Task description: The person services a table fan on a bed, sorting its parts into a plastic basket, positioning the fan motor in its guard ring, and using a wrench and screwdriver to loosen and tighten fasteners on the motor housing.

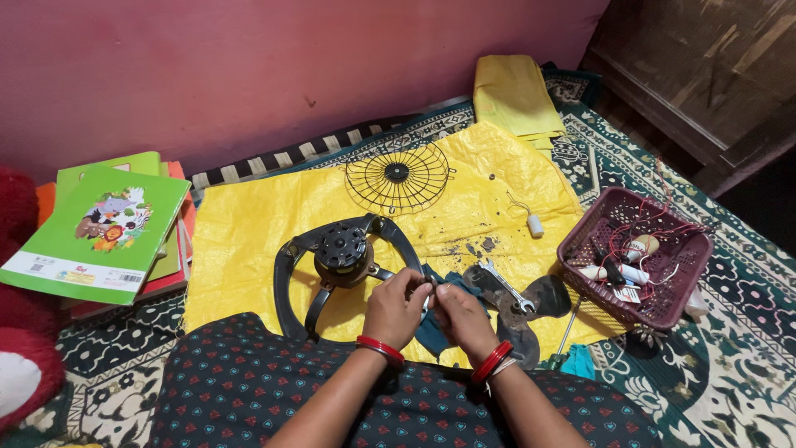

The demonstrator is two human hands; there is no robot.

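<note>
A: Count on the yellow sheet point(249, 224)?

B: One black fan frame with motor point(340, 253) at centre. One round wire guard point(398, 177) just above centre. One dark fan blade point(531, 303) right of centre, one spanner point(507, 288) lying on it. One small white part on a wire point(534, 224) further up to the right.

A: And beyond the sheet?

B: One maroon plastic basket point(580, 257) at right, red wires and small white pieces inside, too tangled to count. One folded yellow cloth point(514, 95) at upper centre-right. One stack of green-covered books point(104, 228) at left. One red plush shape point(21, 332) at the far left edge.

A: Hands?

B: Two, both at lower centre, wrists bent inward, fingertips meeting. Left hand point(396, 309) pinching a small dark part point(432, 288), too small to identify. Right hand point(464, 319) closed in against the same piece from the other side; grasping or merely touching, cannot tell. Red bangles on each wrist.

A: Position of that part?

B: Between the two sets of fingertips, just beside the lower right rim of the fan frame, over a teal rag point(431, 328).
</note>
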